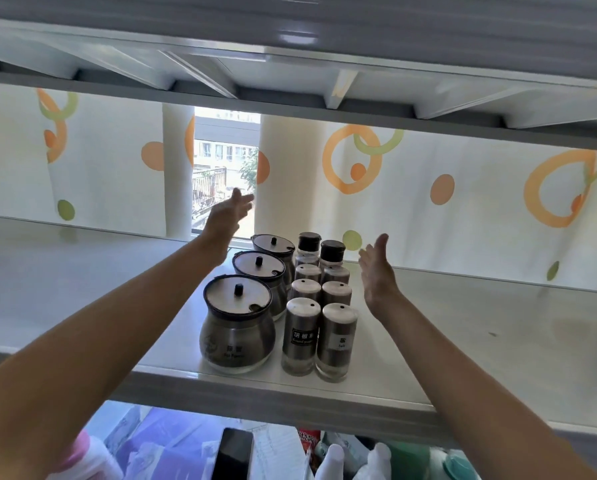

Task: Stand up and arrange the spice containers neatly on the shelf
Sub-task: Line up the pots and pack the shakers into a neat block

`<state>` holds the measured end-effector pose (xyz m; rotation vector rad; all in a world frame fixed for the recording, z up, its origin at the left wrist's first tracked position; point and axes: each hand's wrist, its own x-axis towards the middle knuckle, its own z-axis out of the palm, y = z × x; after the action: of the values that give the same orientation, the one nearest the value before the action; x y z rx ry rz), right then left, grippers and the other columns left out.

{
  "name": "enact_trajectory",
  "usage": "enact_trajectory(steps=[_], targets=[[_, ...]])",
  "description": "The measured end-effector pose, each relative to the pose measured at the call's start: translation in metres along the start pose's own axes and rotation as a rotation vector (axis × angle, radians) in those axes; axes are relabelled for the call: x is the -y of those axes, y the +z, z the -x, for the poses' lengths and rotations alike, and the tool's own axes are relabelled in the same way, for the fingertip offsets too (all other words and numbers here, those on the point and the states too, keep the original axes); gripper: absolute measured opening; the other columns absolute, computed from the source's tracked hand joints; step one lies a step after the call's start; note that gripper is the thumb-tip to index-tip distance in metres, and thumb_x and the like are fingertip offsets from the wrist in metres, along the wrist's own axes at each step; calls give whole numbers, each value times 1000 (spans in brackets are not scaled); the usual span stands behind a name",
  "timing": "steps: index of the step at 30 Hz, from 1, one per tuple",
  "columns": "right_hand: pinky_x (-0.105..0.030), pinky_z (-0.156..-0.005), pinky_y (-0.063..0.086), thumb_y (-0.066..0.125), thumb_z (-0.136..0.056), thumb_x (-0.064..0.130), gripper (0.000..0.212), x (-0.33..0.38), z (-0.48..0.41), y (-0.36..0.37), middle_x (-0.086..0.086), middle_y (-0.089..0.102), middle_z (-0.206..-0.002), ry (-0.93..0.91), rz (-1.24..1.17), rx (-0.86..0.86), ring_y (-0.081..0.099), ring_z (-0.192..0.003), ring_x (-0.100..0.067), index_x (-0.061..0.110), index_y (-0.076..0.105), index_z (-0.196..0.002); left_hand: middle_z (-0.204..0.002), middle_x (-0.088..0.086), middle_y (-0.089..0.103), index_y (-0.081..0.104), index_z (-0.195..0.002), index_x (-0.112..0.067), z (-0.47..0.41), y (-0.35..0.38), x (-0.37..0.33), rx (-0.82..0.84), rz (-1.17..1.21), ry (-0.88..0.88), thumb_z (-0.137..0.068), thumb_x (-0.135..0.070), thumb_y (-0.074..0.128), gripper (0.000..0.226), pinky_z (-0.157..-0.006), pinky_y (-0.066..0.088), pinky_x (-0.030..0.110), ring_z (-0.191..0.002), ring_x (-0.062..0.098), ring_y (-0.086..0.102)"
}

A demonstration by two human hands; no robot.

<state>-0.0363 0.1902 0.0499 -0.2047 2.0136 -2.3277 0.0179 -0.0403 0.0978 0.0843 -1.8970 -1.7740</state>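
**Hazard, toppling.** Expect a chain fall among the shakers (pixel 302 334) if struck from the side: tall, narrow, packed in two close files, neighbours touching or nearly so. Keep any closing push from the right grip (pixel 376 268) low on the bodies, not at the caps.

**Hazard, edge.** Front jar (pixel 238 327) and front pair of shakers standing near the front lip of the shelf (pixel 463 341). Avoid any drag toward the body, for risk of a drop onto the phone (pixel 233 452) and the bottles below (pixel 331 459).

**Hazard, forearm.** Left forearm (pixel 134 306) stretched just beside the file of three jars. Watch for a brush against the lids.

**Grip state.**
- Left grip (pixel 229 211): fingers straight and apart, holding nothing, raised behind and to the left of the rear jar, blurred.
- Right grip: palm turned toward the shakers, fingers apart and relaxed, holding nothing.

**Position.** All containers upright on the shelf:
- jars in one file at left
- shakers in two files just beside them
- two black-capped bottles (pixel 332 252) at the rear

Whole group between the two grips, touching neither. Right grip near the rear rows. Left grip well apart, up and behind.
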Motion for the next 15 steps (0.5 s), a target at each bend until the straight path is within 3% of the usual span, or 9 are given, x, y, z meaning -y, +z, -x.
enact_trajectory(steps=[3, 5, 6, 8, 10, 11, 12, 14, 15], targets=[[-33, -118, 7, 11, -87, 69, 82, -15, -2, -2, 0, 17, -158, 54, -37, 19, 15, -146, -14, 16, 18, -149, -154, 11, 31, 32, -146, -10, 8, -16, 23, 28, 108, -169, -101, -44, 8, 61, -117, 14, 41, -144, 24, 24], [-32, -117, 10, 9, -83, 74, 77, -18, -4, -2, 6, 28, -151, 28, -32, 32, 19, -145, -13, 26, 36, -137, -157, 12, 23, 24, -148, -8, 14, -19, 37, 55, 129, -258, -100, -45, 2, 65, -118, 10, 44, -146, 27, 18], [-31, -114, 16, 9, -80, 78, 71, -19, -5, -1, 9, 37, -140, 8, -15, 31, 28, -140, -10, 31, 45, -119, -157, 13, 22, 22, -149, -7, 17, -18, 44, 72, 169, -296, -100, -47, 2, 66, -118, 12, 46, -146, 30, 18], [-30, -107, 29, 17, -65, 91, 76, -24, -7, -2, 11, 47, -118, -2, 8, 40, 46, -117, -7, 32, 46, -103, -150, 16, 35, 22, -148, -6, 23, -13, 54, 119, 325, -380, -99, -49, 7, 67, -110, 29, 46, -138, 35, 34], [-42, -108, 36, 26, -46, 99, 109, -31, -6, -2, 1, 55, -123, 31, 7, 120, 53, -117, -18, 25, 48, -124, -119, 15, 61, 28, -147, -5, 29, -10, 58, 168, 420, -418, -98, -51, 10, 70, -88, 43, 39, -109, 32, 56], [-44, -105, 41, 25, -48, 98, 117, -29, 2, 1, -5, 60, -124, 56, 14, 176, 57, -115, -23, 18, 48, -130, -110, 13, 64, 31, -146, -5, 30, -9, 61, 185, 407, -416, -98, -52, 11, 70, -81, 45, 36, -99, 28, 58], [-41, -96, 47, 19, -57, 95, 113, -26, 8, 3, -9, 67, -116, 61, 17, 228, 64, -106, -23, 13, 53, -126, -115, 13, 63, 34, -144, -5, 30, -9, 64, 167, 365, -406, -98, -53, 14, 70, -79, 46, 34, -97, 27, 57], [-32, -77, 51, 0, -77, 80, 100, -22, 16, 6, -7, 74, -88, 55, -44, 360, 70, -82, -18, 10, 67, -103, -130, 16, 54, 40, -140, -3, 33, -7, 70, 116, 288, -383, -98, -52, 20, 67, -77, 47, 31, -99, 25, 54], [-31, -75, 49, -4, -80, 76, 99, -21, 16, 7, -5, 74, -82, 52, -89, 420, 70, -77, -17, 12, 71, -94, -128, 16, 53, 41, -139, -3, 32, -7, 72, 106, 257, -371, -99, -51, 22, 66, -75, 47, 30, -94, 24, 55]])
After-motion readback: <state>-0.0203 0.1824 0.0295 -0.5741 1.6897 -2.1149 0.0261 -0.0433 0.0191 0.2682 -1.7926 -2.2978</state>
